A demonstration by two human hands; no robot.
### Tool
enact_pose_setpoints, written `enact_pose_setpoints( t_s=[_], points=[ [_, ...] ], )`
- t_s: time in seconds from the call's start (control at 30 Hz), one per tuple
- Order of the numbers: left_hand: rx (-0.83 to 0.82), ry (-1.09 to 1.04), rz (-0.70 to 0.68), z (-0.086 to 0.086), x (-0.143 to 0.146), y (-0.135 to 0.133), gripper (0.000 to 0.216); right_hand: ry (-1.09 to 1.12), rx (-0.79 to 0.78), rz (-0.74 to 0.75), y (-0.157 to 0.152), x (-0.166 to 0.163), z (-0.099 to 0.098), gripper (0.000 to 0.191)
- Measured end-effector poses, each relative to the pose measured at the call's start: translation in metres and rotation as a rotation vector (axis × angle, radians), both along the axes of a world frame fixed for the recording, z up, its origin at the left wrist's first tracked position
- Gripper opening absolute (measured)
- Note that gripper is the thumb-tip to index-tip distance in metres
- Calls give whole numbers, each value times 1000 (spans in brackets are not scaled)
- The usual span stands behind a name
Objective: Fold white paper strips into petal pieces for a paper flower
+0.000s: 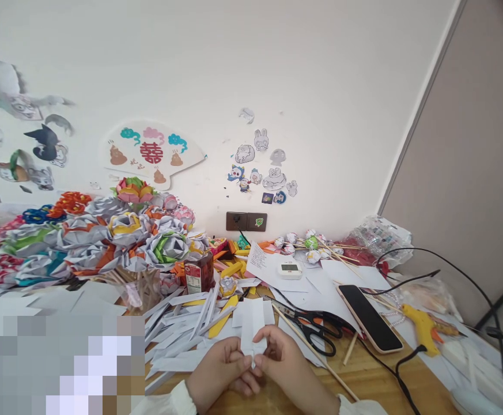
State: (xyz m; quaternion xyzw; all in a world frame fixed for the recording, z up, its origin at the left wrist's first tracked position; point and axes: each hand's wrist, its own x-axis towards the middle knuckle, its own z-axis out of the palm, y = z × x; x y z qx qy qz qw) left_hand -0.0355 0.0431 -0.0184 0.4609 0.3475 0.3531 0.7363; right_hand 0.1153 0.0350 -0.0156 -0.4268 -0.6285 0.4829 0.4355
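Note:
Both my hands meet low in the middle of the view, over a wooden table (pixel 363 374). My left hand (pixel 219 372) and my right hand (pixel 288 363) pinch the lower end of a folded white paper strip (pixel 253 325) that stands up between the fingers. The fingers of both hands are curled closed on the paper. White sleeve cuffs show at both wrists. A heap of loose white paper strips (pixel 186 328) lies just left of my hands.
Black-handled scissors (pixel 316 331), a phone (pixel 369 318) and a yellow glue gun (pixel 424 325) lie to the right, with wooden skewers and black cables. A pile of folded paper flowers (pixel 104 236) fills the back left. A small red carton (pixel 198 274) stands behind the strips.

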Motion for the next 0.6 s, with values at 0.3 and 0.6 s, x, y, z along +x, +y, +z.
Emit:
enact_pose_setpoints(
  t_s=[0.3,0.6],
  points=[
    [-29,4,52,1,3,-4,35,89,-42,69,2,0,-6,25],
    [-41,30,98,5,5,-6,37,126,-77,92,1,-2,-3,26]
  ],
)
